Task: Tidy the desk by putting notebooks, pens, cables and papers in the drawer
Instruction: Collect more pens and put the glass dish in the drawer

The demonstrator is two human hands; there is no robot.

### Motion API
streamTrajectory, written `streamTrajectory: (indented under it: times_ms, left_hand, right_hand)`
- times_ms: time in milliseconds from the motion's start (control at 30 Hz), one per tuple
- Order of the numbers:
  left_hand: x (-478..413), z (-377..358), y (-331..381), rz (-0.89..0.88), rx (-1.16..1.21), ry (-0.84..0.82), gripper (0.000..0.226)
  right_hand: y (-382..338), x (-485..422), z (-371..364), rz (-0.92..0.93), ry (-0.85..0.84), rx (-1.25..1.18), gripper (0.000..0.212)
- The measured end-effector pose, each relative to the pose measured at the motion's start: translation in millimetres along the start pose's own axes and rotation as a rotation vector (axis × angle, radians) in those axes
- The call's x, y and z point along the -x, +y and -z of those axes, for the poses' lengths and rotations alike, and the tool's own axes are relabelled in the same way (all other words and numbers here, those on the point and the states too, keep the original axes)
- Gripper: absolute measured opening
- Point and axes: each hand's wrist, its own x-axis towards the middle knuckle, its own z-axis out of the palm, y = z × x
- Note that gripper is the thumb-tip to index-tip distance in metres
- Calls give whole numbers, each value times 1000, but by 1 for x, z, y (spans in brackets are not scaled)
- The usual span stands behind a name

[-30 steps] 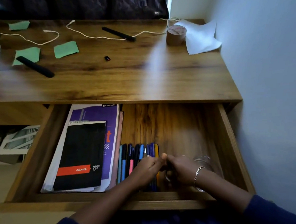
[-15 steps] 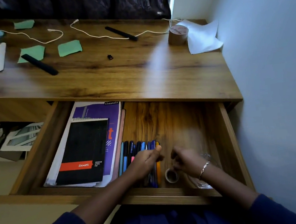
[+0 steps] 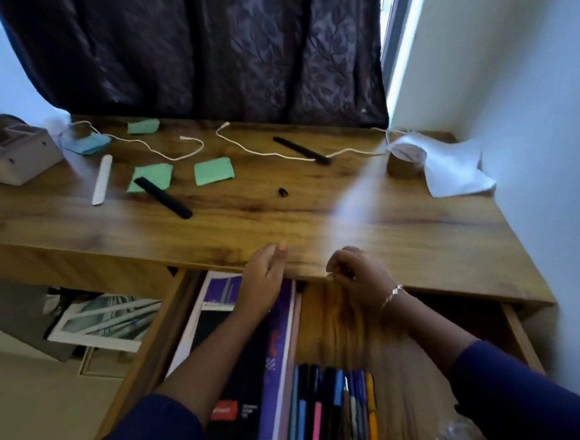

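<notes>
Both hands hover at the desk's front edge, above the open drawer that juts out beneath it. The left hand is relaxed, its fingers stretched forward with the tips over the edge, and it holds nothing. The right hand, with a bracelet on its wrist, has its fingers curled under; the blur hides whether anything is in them.

Under the desk's front edge, the drawer holds a black notebook lying on a purple notebook at its left side. A row of pens lies side by side just to the right of them.

On the desk's top, toward its back, two white cables trail across the wood. Among them lie green papers, two black pens, a white stick and a small black piece. At the desk's back right corner a brown tape roll stands beside a white paper. At the desk's far left sits a grey box. A dark curtain hangs behind the desk.
</notes>
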Motion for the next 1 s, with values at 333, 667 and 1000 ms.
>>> streamTrajectory:
  times_ms: [333,667,1000]
  left_hand:
    - [-86,36,-17,-11,-512,-254,54]
    - [-109,39,-37,-77,-766,-466,52]
    - [-108,35,-41,-72,-747,-433,59]
  right_hand:
    - [-23,-160,-22,-84,-16,265,23]
    - [-22,-222,-40,-362,113,262,27]
    - [-18,-231,-52,-390,110,273,23]
